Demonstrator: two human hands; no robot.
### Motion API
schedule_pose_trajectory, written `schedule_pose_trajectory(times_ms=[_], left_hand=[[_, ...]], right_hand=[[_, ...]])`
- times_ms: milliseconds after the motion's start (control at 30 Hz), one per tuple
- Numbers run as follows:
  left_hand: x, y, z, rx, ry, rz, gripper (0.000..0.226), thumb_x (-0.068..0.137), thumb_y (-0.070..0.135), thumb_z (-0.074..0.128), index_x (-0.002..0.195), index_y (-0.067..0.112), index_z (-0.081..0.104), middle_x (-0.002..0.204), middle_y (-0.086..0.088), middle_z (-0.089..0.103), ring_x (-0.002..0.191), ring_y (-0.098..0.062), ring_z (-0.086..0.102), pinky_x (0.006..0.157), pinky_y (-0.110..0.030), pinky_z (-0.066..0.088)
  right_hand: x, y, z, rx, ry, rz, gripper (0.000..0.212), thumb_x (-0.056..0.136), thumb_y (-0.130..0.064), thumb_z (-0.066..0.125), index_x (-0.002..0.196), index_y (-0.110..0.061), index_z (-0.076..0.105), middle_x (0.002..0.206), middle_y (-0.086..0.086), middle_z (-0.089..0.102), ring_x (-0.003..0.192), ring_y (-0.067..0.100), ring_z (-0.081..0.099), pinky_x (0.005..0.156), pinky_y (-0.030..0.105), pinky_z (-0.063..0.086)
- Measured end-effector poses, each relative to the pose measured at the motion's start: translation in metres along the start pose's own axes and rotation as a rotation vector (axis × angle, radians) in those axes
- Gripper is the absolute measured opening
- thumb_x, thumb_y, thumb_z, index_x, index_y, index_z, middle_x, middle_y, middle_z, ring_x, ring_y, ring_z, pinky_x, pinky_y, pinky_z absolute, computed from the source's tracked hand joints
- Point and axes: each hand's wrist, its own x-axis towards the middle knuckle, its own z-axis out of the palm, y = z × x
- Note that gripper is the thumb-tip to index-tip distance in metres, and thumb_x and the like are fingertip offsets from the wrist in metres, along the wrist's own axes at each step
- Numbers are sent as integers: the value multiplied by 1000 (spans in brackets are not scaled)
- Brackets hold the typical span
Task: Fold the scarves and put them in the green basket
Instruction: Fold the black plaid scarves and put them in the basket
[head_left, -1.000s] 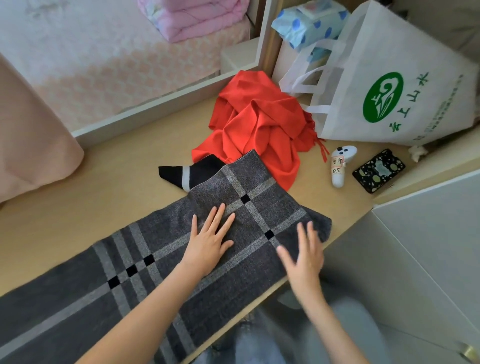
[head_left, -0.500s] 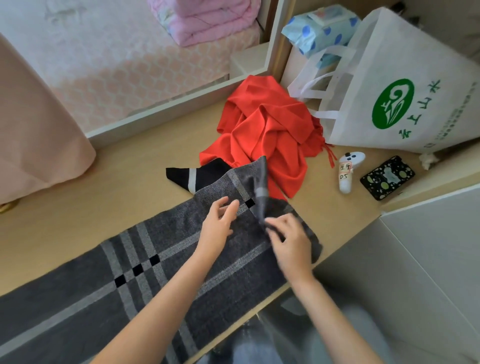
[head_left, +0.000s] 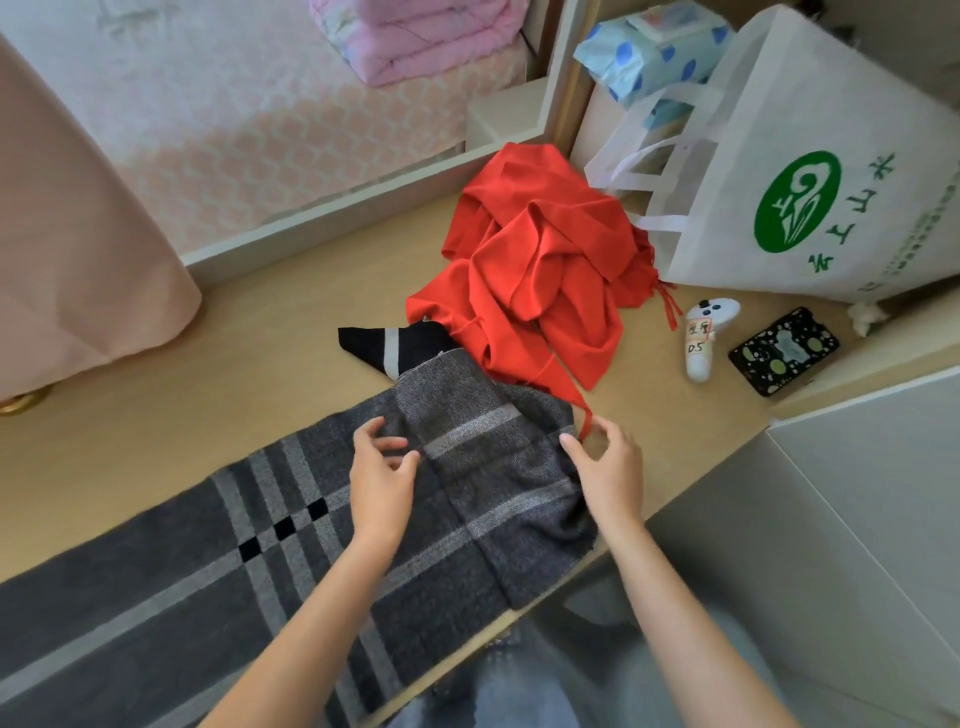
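Observation:
A long grey plaid scarf (head_left: 291, 525) lies across the wooden desk, its right end turned back over itself as a flap. My left hand (head_left: 382, 480) pinches the flap's left edge. My right hand (head_left: 610, 467) pinches the flap's far right corner, next to a red tassel. Just beyond the grey scarf a crumpled red scarf (head_left: 540, 270) lies in a heap. A black cloth with a white stripe (head_left: 395, 345) pokes out between the two. No green basket is in view.
A white tote bag with a green logo (head_left: 810, 171) stands at the back right. A white controller (head_left: 704, 338) and a dark patterned phone (head_left: 784, 351) lie right of the red scarf. The desk's front edge (head_left: 670, 499) runs under my right wrist. A pink curtain (head_left: 78, 234) hangs at the left.
My hands were flat on the spread scarf. They then lifted its right end and turned it back leftward; now it lies as a folded flap, held at both edges.

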Motion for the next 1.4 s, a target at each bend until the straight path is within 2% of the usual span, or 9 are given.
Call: schedule_pose_trajectory(times_ms=[167,367,467,600,767,933,1067,1200,1400], left_hand=[[-11,9,-1,-35,-50,102,35,95,12,55,129,20,48,112,4,57,90,-4,56,70,-16,46],[-24,33,3,-338,-288,-80,23,98,33,48,115,21,56,111,0,65,96,-13,66,86,-41,55],[-24,33,2,-268,-289,-107,35,89,44,61,114,20,56,106,4,63,95,-8,62,83,-33,52],[-24,12,-7,53,-221,33,32,86,22,69,115,21,56,95,11,56,85,1,52,66,-9,40],[-29,2,-29,-19,-122,112,11,91,19,62,100,24,58,91,14,59,85,-2,55,66,-8,40],[-47,-17,-53,-87,-179,110,11,95,25,55,103,22,63,94,9,66,86,2,60,75,-12,45],[-61,-47,-63,-59,-254,4,9,96,20,54,98,21,64,92,5,70,85,-2,65,75,-24,49],[-67,-66,-72,-108,-262,-119,12,96,13,53,93,18,64,91,1,71,89,-13,67,77,-29,54],[-61,-84,-85,-25,-306,-164,16,95,20,57,109,15,62,105,1,69,100,-14,64,85,-35,55]], right_hand=[[2,-19,4,184,-42,45,4,85,-23,69,88,-20,68,88,-1,69,88,18,63,71,27,43],[-81,-45,5,272,-109,-444,2,86,-20,67,88,-19,68,97,-9,60,96,7,58,85,15,42],[-127,-40,22,193,-247,-547,14,88,-31,57,93,-23,67,113,-13,58,108,2,54,90,10,39],[-143,-34,31,232,-409,-440,18,93,-25,56,104,-25,69,129,-21,50,122,-8,43,98,8,36],[-114,-47,13,408,-212,-163,19,96,-14,53,104,-27,65,110,-12,60,103,1,57,84,20,49],[-67,-69,25,529,-373,211,37,93,-35,58,123,-13,55,111,-1,63,103,14,61,84,32,54],[-60,-88,59,397,-444,211,52,84,-32,71,126,-8,52,100,-1,64,96,15,60,84,27,45],[-67,-98,80,232,-369,46,22,80,-15,74,99,-13,64,95,4,61,91,19,59,66,15,38],[-75,-107,77,188,-302,46,48,81,-8,73,125,-7,53,123,7,46,111,20,50,78,13,31]])
